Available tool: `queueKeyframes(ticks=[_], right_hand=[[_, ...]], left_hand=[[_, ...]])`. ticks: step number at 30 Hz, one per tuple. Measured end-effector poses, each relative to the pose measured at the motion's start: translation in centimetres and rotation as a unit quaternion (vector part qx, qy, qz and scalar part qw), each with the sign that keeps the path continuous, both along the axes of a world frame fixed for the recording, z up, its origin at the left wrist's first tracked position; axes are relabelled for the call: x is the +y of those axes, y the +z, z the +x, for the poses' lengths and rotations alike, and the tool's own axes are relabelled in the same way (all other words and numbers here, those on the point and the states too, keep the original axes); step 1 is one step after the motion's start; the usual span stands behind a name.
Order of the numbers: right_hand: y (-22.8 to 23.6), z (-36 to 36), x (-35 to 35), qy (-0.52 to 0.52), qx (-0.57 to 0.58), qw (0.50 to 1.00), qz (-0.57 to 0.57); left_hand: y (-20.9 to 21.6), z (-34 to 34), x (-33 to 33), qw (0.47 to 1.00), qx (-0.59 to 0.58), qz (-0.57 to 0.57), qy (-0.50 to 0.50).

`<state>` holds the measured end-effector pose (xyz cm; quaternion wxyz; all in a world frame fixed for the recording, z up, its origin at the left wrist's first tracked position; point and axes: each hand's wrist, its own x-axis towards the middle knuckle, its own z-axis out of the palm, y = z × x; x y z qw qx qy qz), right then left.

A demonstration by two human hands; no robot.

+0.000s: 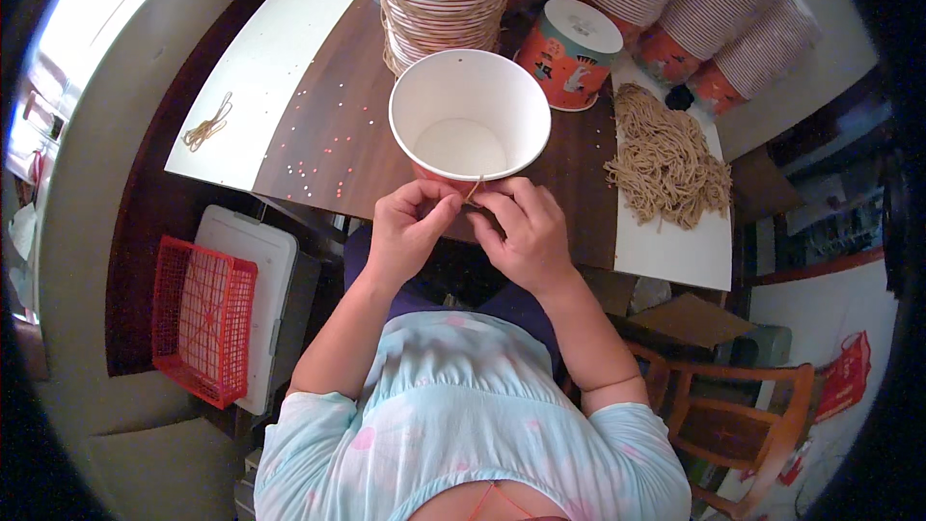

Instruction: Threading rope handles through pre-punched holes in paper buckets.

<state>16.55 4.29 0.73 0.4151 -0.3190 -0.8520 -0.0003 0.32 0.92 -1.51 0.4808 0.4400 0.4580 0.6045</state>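
Note:
A large white-lined paper bucket (470, 116) stands with its mouth up at the near edge of the brown table. Just below its near rim, my left hand (412, 232) pinches a short piece of tan cord (476, 189) between thumb and forefinger. Close beside it on the right, my right hand (529, 236) has its fingers curled in on the same cord. The cord's upper end sticks up over the rim. My fingers hide the rest of it and part of the bucket's orange outer wall.
Behind the bucket rises a tall stack of nested buckets (446, 0) hung with cords. An upside-down orange bucket (569, 56) and a heap of tan cords (667, 159) lie right. Small red and white bits dot the table (328, 116). A red basket (204, 318) is lower left, a wooden chair (738, 415) lower right.

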Motion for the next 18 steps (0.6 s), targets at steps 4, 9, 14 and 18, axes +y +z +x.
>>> queueKeyframes(ticks=[4, 9, 14, 18], right_hand=[[-0.46, -0.37, -0.07, -0.002, 0.016, 1.0, -0.014], [-0.54, -0.34, 0.03, 0.001, 0.018, 1.0, -0.003], [-0.14, -0.32, 0.1, 0.002, 0.015, 1.0, 0.013], [-0.07, -0.35, 0.18, -0.006, 0.006, 1.0, 0.019]], left_hand=[[0.29, 0.0, -0.03, 1.0, -0.009, 0.002, -0.004], [0.3, -0.04, -0.05, 1.0, -0.007, 0.007, -0.007], [0.12, -0.34, 0.0, 0.999, -0.017, -0.024, -0.016], [0.13, -0.43, 0.06, 0.998, -0.045, -0.029, -0.037]])
